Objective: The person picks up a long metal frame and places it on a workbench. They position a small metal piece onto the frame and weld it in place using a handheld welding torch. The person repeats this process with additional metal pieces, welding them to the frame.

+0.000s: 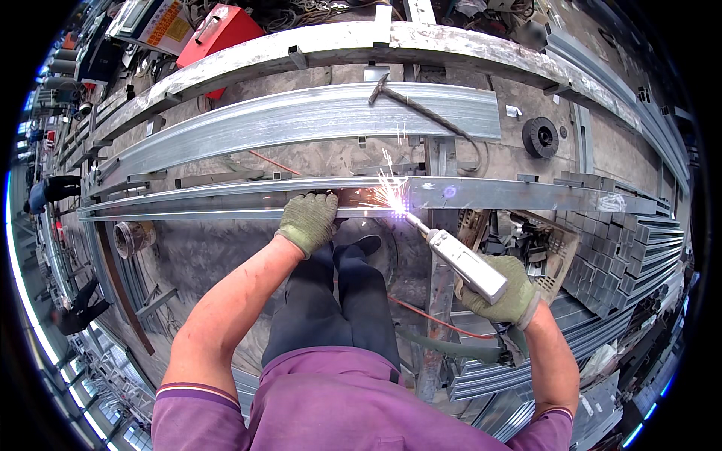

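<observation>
The work lies across bare grey metal supports above a stained concrete floor (218, 263). A long, narrow silver steel channel (226, 203) runs from the left to a flat-faced grey steel beam (526, 194) on the right, and bright sparks (392, 197) burst where the two meet. The left hand (308, 223), in an olive-green knit glove, lies over the channel left of the sparks, fingers close together; whether it grips cannot be told. The right hand (505, 289), gloved alike, is wrapped around a boxy silver-white welding torch (468, 264), its slim nozzle pointing to the joint.

On the far side, a wide ribbed galvanised steel length (301, 113) carries a dark metal hammer (421, 111) near its right end. Beyond it runs a thick, scuffed grey beam (331, 46), with a red metal box (218, 34) farther off to the left. A black plastic spool (540, 137) lies on the floor at far right. Nearer on the right are a tan slatted crate (558, 259) of dark scraps and stacked silver square tubes (624, 255). A round, dirty bucket (134, 238) stands on the left.
</observation>
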A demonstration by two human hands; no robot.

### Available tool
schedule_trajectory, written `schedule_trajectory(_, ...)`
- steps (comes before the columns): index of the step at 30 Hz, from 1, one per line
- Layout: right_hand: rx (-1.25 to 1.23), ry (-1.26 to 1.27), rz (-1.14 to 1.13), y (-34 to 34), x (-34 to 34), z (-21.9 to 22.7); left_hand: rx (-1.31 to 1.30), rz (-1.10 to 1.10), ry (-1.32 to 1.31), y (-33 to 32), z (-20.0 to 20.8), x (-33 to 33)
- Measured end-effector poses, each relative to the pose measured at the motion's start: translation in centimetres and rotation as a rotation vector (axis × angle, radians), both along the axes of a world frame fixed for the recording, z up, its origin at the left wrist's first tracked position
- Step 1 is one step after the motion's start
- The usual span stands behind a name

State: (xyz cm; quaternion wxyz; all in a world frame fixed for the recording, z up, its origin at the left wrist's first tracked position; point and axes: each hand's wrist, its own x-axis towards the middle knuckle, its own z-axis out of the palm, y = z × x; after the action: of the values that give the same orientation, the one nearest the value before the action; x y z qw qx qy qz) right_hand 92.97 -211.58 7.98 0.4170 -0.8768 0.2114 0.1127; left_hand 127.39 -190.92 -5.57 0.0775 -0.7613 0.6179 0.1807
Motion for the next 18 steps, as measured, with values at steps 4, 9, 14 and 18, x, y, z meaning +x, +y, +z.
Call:
schedule_trajectory(4, -0.012, 0.026, 0.013, -0.02, -0.16, 0.10, 0.008, 0.005, -0.005, -0.15, 0.02, -0.08)
schedule_trajectory(9, -0.008, 0.039, 0.014, 0.00, -0.03, 0.63, 0.002, -0.022, -0.034, -0.14, 0.16, -0.06)
schedule_trajectory(14, -0.005, 0.040, 0.003, 0.12, -0.11, 0.87, 0.005, -0.003, -0.028, -0.04, -0.10, -0.09)
schedule_trajectory(18, -0.012, 0.017, 0.002, 0.21, -0.39, 0.71, 0.034, -0.001, -0.017, -0.36, 0.20, -0.06)
